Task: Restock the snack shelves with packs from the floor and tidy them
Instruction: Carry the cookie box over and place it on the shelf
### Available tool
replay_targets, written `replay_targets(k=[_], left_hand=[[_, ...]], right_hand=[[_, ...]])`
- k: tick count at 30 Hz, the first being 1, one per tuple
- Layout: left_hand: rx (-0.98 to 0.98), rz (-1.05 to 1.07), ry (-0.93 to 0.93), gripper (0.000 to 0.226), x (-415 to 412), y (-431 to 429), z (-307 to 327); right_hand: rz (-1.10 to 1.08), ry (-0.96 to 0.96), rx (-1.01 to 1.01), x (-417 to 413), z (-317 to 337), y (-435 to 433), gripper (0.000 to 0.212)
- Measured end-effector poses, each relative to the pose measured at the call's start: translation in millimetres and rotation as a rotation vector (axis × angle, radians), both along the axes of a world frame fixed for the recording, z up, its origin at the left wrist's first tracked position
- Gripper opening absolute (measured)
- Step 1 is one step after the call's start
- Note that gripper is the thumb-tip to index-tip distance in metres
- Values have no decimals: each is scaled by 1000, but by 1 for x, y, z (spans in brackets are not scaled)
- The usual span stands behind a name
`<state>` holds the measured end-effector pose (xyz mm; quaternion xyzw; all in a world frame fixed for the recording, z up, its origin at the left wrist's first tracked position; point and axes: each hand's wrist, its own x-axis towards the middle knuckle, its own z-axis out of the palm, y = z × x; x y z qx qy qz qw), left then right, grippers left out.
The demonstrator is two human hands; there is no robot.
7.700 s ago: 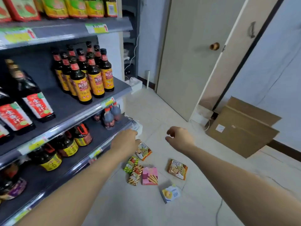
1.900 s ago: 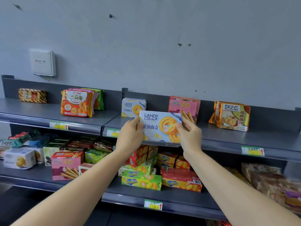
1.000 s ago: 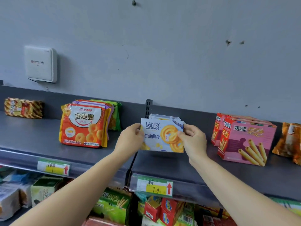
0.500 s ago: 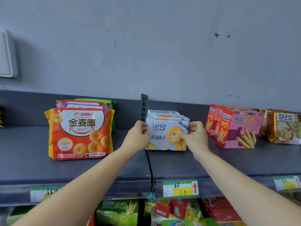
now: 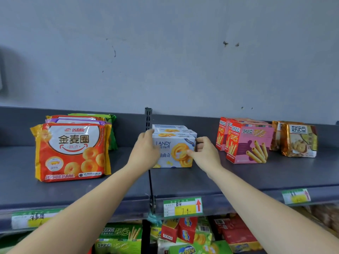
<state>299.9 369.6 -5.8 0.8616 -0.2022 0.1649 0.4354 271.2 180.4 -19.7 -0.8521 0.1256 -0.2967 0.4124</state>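
Head view: your left hand [image 5: 145, 151] curls round the left edge of the front cookie box [image 5: 174, 153], and your right hand [image 5: 205, 154] pinches its right edge. The box stands on the top shelf [image 5: 238, 177], first of three in a row. To the right stand three pink boxes [image 5: 249, 143] and two gold packs [image 5: 299, 142].

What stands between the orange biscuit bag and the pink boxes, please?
The white cookie boxes, the front one held by the left hand and right hand; head view.

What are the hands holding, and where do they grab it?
Both hands hold the white cookie box on the top shelf: the left hand grips its left edge, the right hand its right edge, thumb on the front.
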Motion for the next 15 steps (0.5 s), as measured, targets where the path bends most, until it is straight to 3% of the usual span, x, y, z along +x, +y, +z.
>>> replay_targets(k=[3, 7, 11, 15], left_hand=[[68, -28, -174, 54, -20, -16, 9], [143, -168, -202, 46, -47, -51, 14], [260, -366, -306, 32, -76, -93, 9], [320, -584, -316, 36, -118, -133, -4]], right_hand=[[-8, -6, -51, -21, 2, -9, 48], [-76, 28, -155, -63, 4, -26, 43], [-257, 32, -238, -120, 8, -52, 33], [-465, 139, -244, -200, 1, -78, 36]])
